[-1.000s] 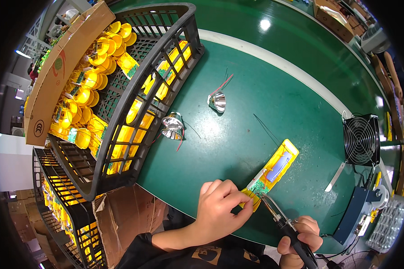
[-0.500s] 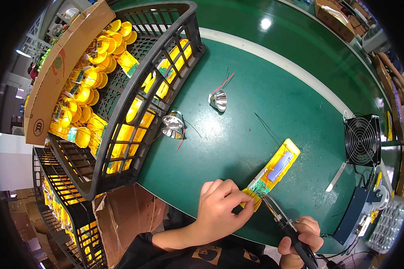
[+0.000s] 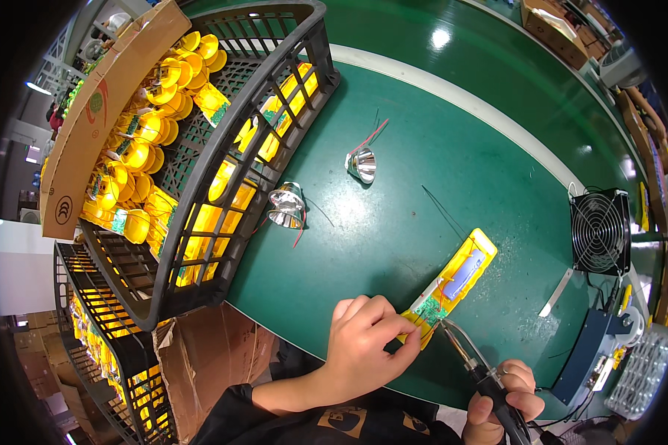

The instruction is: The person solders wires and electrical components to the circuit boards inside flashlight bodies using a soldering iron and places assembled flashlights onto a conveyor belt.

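The left hand point(image 3: 364, 345) is pinching the near end of a yellow case point(image 3: 453, 285) lying on the green table point(image 3: 423, 193), its fingers pressed together on the green board point(image 3: 429, 311) there; the right hand point(image 3: 501, 397) is gripping a soldering iron point(image 3: 482, 367), tip touching the board; two reflectors point(image 3: 286, 205) are lying beside a black crate point(image 3: 230, 156); a fan point(image 3: 600, 231) is standing well apart.

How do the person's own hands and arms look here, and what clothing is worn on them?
Both hands are bare, with no gloves, rings or watch in sight. The left hand leads to a bare forearm that ends in a black sleeve pushed up near the elbow. Of the right hand, only the fingers and knuckles show; its sleeve is out of frame.
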Tool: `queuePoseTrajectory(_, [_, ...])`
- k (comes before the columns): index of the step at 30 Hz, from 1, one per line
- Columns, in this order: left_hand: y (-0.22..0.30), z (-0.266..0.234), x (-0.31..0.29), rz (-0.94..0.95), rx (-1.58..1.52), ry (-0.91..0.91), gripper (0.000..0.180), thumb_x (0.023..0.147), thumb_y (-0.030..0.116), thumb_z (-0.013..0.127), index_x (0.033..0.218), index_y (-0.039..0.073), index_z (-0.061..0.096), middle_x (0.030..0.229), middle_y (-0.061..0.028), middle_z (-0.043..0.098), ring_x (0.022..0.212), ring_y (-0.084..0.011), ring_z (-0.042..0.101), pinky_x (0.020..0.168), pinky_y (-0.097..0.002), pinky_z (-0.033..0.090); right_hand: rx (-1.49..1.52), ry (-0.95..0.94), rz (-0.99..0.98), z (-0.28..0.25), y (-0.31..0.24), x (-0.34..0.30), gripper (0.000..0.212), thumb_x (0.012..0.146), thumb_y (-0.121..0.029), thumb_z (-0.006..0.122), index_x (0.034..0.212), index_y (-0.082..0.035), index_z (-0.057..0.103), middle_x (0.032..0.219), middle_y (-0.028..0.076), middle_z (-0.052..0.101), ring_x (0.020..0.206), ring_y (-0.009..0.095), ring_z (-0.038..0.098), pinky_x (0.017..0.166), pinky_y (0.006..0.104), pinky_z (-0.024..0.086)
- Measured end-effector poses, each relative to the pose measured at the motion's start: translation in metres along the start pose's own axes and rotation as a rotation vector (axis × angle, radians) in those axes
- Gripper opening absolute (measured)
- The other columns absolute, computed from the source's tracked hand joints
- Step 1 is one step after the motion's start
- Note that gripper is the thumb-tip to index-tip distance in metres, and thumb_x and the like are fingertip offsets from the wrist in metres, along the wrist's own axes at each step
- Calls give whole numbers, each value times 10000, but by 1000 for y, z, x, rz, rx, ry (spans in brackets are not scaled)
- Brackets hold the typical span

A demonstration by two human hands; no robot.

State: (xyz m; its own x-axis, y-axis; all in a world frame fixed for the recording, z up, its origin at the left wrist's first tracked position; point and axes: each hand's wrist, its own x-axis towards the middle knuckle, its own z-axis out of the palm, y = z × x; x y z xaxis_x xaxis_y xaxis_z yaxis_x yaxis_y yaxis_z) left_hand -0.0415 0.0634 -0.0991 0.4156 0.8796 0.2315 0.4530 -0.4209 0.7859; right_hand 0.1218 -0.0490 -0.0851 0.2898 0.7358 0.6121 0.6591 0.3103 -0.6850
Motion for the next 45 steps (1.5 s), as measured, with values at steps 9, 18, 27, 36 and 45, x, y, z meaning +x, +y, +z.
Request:
queuePoseTrajectory(9, [0, 0, -2, 4, 17, 8, 130, 566, 51, 702, 614, 107, 596, 605, 0, 437, 560, -152, 420, 560, -280, 294, 101, 14, -89, -7, 6, 0, 406, 709, -281, 668, 884, -105, 347, 616, 50, 500, 554, 201, 471, 523, 342, 431])
queuePoseTrajectory(18, [3, 1, -6, 2, 45, 33, 116, 596, 53, 706, 658, 84, 613, 645, -13, 466, 571, -155, 458, 528, -272, 355, 63, 97, -119, -6, 1, 6, 397, 706, -246, 678, 872, -99, 349, 515, 57, 496, 419, 186, 430, 495, 321, 433])
queuePoseTrajectory(27, [9, -2, -15, -16, -152, 33, 84, 686, 21, 657, 745, 19, 597, 881, -102, 561, 657, -138, 584, 533, -219, 480, 223, 102, -333, -12, 16, 14, 385, 676, -160, 649, 866, -52, 332, 462, 33, 476, 347, 138, 455, 373, 236, 378])
queuePoseTrajectory(36, [41, -13, -3, -13, 335, -237, 445, 659, 271, 674, 981, 13, 505, 909, -110, 529, 859, -265, 503, 740, -356, 391, 35, 692, -70, -53, 4, 7, 436, 677, -294, 641, 839, -54, 315, 531, 33, 405, 456, 118, 415, 465, 244, 391])
queuePoseTrajectory(45, [37, -36, 55, 561, 443, -767, 366, 603, 55, 598, 961, 94, 535, 934, -30, 545, 984, -218, 447, 871, -398, 318, 210, 989, 27, -110, 10, 9, 352, 720, -145, 503, 1008, 7, 367, 680, 38, 421, 527, 80, 403, 498, 169, 346])
